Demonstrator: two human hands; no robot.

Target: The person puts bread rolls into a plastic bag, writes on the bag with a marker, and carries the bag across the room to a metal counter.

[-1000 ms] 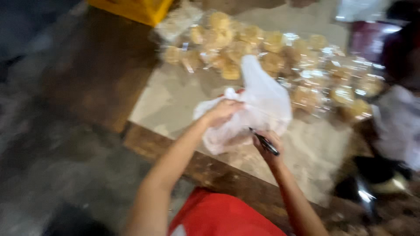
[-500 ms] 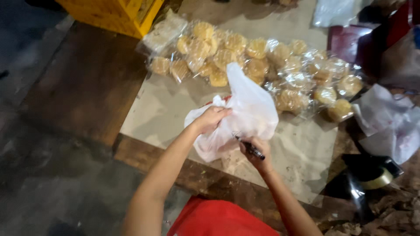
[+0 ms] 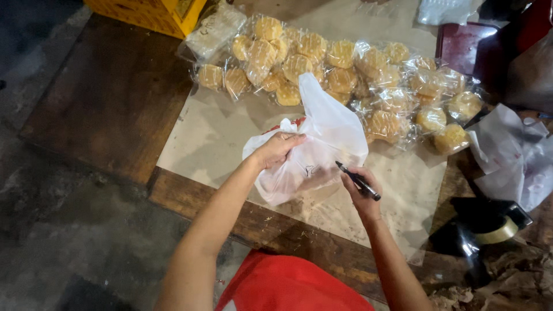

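A white plastic bag [image 3: 322, 135] rests on brown paper [image 3: 213, 132] covering a wooden table. My left hand [image 3: 278, 148] grips the bag's upper left side and holds it down. My right hand [image 3: 360, 190] holds a black marker [image 3: 358, 180] with its tip touching the bag's lower right, where a small dark mark shows. Behind the bag lie many round yellow cakes in clear wrappers [image 3: 340, 72], spread in a row across the paper.
A yellow crate [image 3: 147, 12] stands at the far left corner. Crumpled white bags [image 3: 512, 155] lie at the right, with a black tape dispenser [image 3: 489, 224] below them. The dark wooden table edge [image 3: 190, 198] runs near my body; grey floor lies left.
The view has steadied and shifted slightly. My hands stay on the bag; the marker tip has come down onto the bag's surface.
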